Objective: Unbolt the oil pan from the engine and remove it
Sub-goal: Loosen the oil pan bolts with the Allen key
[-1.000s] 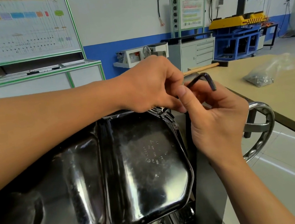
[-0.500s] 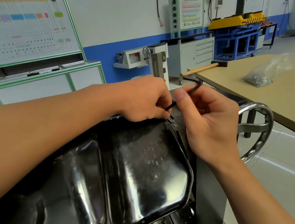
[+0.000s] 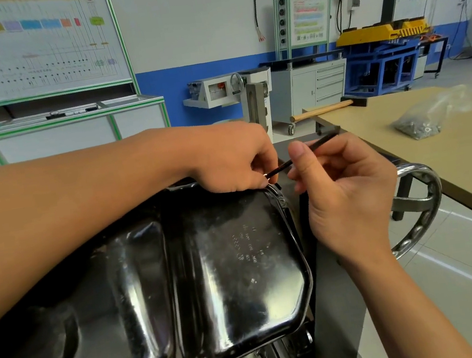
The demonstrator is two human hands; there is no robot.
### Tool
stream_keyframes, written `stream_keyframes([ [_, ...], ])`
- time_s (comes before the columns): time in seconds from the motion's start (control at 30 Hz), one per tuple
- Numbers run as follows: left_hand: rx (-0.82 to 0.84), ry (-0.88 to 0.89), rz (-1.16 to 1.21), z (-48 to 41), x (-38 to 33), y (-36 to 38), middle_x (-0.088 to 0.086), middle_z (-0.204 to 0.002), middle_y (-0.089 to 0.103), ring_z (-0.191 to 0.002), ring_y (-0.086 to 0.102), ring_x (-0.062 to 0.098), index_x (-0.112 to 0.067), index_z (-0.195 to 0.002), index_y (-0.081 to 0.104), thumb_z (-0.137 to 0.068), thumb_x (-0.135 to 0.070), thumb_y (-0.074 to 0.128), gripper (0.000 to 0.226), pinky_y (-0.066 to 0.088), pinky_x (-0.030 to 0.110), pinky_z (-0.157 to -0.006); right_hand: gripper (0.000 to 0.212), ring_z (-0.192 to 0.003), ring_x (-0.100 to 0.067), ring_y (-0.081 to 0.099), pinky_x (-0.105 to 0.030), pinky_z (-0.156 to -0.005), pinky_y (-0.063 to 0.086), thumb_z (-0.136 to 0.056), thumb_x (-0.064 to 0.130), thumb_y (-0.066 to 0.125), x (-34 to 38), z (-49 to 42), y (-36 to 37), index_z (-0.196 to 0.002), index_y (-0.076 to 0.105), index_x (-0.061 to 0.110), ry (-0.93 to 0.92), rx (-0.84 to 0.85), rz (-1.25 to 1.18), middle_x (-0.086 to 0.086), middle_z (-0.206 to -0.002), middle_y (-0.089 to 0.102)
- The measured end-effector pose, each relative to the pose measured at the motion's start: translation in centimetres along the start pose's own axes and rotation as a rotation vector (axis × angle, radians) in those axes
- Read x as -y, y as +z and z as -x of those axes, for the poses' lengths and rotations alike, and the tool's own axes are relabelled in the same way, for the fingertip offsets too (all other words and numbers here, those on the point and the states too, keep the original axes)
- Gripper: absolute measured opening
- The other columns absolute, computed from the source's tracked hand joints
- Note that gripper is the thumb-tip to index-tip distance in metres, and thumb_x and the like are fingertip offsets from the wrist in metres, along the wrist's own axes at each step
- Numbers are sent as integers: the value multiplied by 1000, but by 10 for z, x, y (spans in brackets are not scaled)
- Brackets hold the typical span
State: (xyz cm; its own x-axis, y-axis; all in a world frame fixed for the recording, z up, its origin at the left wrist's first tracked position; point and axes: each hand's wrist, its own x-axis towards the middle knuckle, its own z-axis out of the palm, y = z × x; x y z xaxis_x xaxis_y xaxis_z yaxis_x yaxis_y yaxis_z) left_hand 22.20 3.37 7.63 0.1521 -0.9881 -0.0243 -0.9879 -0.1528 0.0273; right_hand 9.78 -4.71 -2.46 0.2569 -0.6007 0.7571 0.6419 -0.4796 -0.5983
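Left hand (image 3: 227, 161) over hex key (image 3: 280, 169), tip hidden

We find the gap right of the oil pan (image 3: 225, 265) narrowed by the handwheel (image 3: 415, 234) and the table (image 3: 467, 152) edge beyond.

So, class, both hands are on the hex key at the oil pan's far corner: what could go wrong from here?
1. The hex key lies slanted between the left hand and right hand, its tip hidden; if seated askew, it may slip and round the bolt.
2. The oil pan sits raised over tiled floor, so a loosened bolt could drop and roll off.
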Motion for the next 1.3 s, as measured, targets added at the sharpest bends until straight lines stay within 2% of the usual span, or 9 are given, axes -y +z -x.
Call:
stream_keyframes([
  [0.13,29,-22,-16,-1,-1,0,-33,-56,56,-58,54,-10,-39,-66,51,-94,-22,60,35,37,5,-52,23,-81,1,60,-8,-75,44,-98,5,59,4,-3,-7,-102,66,26,-145,203,183,13,-87,64],
  [0.2,48,-21,-18,-2,-1,0,-24,-58,59,-60,54,-9,-38,-70,55,-95,-22,58,30,37,5,-52,24,-87,-1,59,-9,-79,43,-100,5,54,4,-4,-9,-104,64,27,-157,234,234,7,-93,64],
  [0.43,48,0,-22,-1,-1,1,-13,-66,60,-60,55,-3,-27,-101,70,-96,-22,57,14,37,10,-52,2,-69,-2,64,-13,-64,47,-91,22,72,0,-1,-2,-90,74,21,-125,67,134,7,-78,71],
  [0.57,6,45,-46,2,1,2,-8,-68,60,-60,53,5,-32,-84,63,-96,-24,59,15,36,12,-55,14,-63,-7,62,-19,-60,46,-95,21,66,-2,-2,-3,-91,69,35,-117,84,184,12,-72,65],
  [0.73,-24,56,-68,4,0,2,-12,-66,58,-62,54,3,-36,-79,57,-94,-29,63,19,35,11,-55,12,-78,-5,60,-12,-69,45,-100,12,57,1,-4,-6,-100,67,19,-185,179,302,6,-84,63],
  [0.83,-55,72,-86,6,-2,-3,-15,-70,57,-66,54,-1,-41,-73,54,-91,-36,66,22,36,12,-60,15,-91,-13,63,-31,-78,53,-103,14,51,3,-6,-8,-108,65,20,-199,251,318,-2,-94,65],
  [0.93,-120,145,72,10,-5,-10,-13,-94,64,-83,59,1,-31,-100,71,-93,-34,65,10,45,18,-72,20,-98,-24,63,-48,-81,54,-104,12,47,4,-7,-10,-116,63,17,-188,309,291,-9,-101,65],
  [1.03,-166,188,190,15,-8,-12,-17,-78,69,-69,58,-6,-24,-106,77,-94,-26,66,17,40,4,-66,20,-101,-23,64,-49,-85,54,-103,14,47,2,-8,-13,-117,63,14,-165,302,283,-9,-104,66],
  [1.3,-253,214,116,9,-15,-11,-23,-61,62,-61,58,-5,-25,-83,73,-83,-28,79,6,37,4,-61,11,-72,-18,68,-35,-63,54,-94,21,70,0,-6,-14,-96,77,13,-149,59,205,-2,-82,74],
])
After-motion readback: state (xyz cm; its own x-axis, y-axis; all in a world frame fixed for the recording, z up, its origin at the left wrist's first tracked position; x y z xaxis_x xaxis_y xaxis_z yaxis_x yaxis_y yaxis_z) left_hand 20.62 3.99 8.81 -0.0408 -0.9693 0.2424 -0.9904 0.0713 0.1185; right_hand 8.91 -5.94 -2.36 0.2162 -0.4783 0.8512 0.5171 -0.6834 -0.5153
